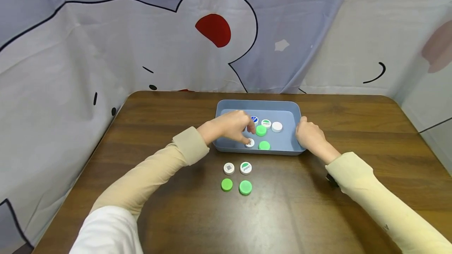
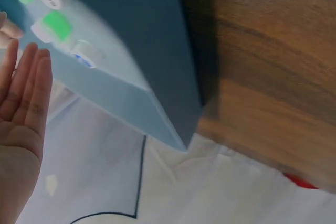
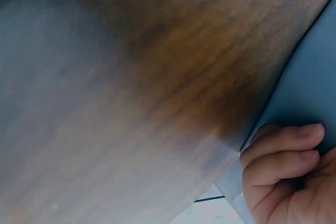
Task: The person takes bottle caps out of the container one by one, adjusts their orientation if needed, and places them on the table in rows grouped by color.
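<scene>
A blue-grey tray (image 1: 286,107) holds several bottle caps, white and green. My left hand (image 1: 231,126) reaches over its left part, fingers and thumb spread apart. The thumb tip is right at a white cap (image 1: 250,143) with dark print, close to the front wall. Past the fingers lie a green cap (image 1: 261,130) and a white cap with a blue mark (image 1: 255,119). In the left wrist view, that hand's fingers (image 2: 35,90) look nearly straight. At the tray's right end, my right hand (image 1: 310,135) grips the rim with curled fingers (image 3: 283,166).
In front of the tray on the wooden table (image 1: 169,214) are a white cap with a grey square (image 1: 228,168), a white-and-green cap (image 1: 245,168) and two green caps (image 1: 245,187), set in two rows. A printed cloth (image 1: 169,50) hangs behind the table.
</scene>
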A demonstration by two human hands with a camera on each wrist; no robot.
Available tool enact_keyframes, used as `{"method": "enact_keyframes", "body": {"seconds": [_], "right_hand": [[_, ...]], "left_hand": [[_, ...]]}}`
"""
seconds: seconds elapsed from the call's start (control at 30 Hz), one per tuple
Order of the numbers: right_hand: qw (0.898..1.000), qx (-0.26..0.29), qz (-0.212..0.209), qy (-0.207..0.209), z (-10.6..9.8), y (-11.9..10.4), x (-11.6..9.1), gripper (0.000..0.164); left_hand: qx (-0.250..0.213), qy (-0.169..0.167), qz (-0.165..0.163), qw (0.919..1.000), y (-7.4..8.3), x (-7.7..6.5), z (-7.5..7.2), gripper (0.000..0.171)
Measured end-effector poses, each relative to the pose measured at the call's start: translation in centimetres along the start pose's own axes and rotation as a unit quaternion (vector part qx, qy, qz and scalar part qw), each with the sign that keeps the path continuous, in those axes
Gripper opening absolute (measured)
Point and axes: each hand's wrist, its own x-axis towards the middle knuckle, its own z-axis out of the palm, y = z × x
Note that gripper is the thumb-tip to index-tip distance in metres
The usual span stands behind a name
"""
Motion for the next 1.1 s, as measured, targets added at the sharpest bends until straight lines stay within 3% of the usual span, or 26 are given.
{"method": "enact_keyframes", "body": {"seconds": [0.23,1.1], "right_hand": [[1.000,0.000,0.003,0.001,0.0,0.2,-0.2,0.034],[1.000,-0.003,0.000,-0.002,-0.1,0.0,-0.1,0.030]], "left_hand": [[-0.037,-0.006,0.007,0.9993,-1.1,0.7,1.3,0.028],[-0.031,-0.028,0.016,0.9990,-2.1,1.5,3.2,0.027]]}}
